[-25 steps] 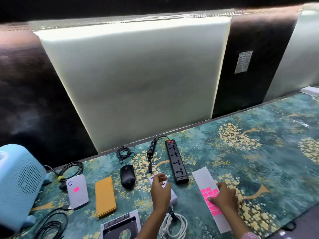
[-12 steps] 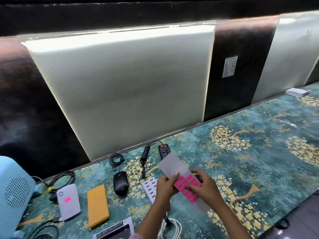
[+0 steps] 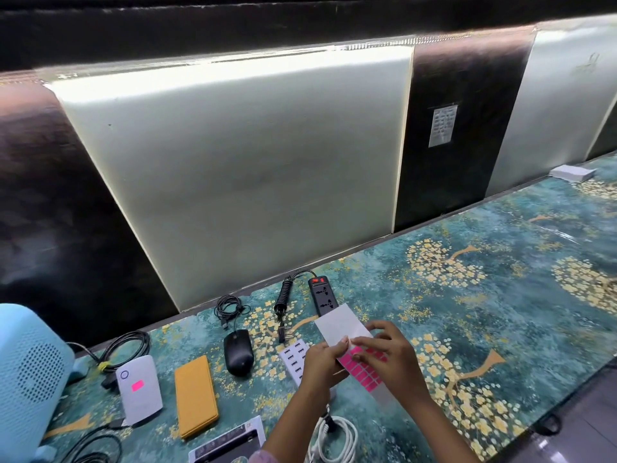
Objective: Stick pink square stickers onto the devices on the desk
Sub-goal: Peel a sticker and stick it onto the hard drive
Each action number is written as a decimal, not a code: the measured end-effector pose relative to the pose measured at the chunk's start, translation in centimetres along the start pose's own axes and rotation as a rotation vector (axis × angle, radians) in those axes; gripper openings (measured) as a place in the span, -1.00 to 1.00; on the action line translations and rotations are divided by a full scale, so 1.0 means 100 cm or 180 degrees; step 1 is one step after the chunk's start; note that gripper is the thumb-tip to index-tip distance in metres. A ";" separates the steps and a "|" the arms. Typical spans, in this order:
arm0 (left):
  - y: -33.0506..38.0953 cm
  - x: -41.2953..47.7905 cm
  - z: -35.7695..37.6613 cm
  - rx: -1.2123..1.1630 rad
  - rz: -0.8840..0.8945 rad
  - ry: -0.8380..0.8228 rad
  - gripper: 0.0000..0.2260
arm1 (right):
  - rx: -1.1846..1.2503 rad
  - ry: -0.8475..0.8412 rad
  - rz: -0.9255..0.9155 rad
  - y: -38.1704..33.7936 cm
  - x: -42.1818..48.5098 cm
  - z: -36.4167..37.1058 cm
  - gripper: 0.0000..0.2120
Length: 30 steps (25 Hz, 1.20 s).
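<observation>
Currently I hold the sticker sheet (image 3: pixel 347 345) lifted over the desk (image 3: pixel 500 312): left hand (image 3: pixel 322 364) pinching its edge, right hand (image 3: pixel 395 357) fingertips narrowed on the pink squares, peeling one. Next, press it onto an unmarked device, perhaps the mouse (image 3: pixel 237 351) at nine o'clock.

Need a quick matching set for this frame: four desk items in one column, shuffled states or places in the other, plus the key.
Items:
1. white device
2. sticker sheet
3. black mouse
4. power strip

States:
A. held up in both hands
B. far end near the wall, partly behind the sheet
C. already carries a pink sticker
D. lies between the orange case and the USB hub, no sticker visible

Pairs: 1-C, 2-A, 3-D, 4-B
</observation>
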State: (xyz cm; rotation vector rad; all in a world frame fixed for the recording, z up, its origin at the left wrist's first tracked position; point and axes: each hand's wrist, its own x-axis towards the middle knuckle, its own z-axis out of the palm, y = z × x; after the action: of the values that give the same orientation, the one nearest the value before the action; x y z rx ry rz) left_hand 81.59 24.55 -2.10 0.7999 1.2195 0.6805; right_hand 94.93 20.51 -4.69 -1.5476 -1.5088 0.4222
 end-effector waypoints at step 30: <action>-0.006 -0.028 -0.115 0.0344 0.1283 0.0943 -0.83 | 0.0371 -0.0063 0.1335 -0.042 -0.007 0.073 -0.51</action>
State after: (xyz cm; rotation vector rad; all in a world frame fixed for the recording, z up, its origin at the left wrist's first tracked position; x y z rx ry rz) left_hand 69.79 23.80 -2.75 1.0778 1.3833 1.0984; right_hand 86.61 21.83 -5.49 -1.7690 -1.1458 0.7527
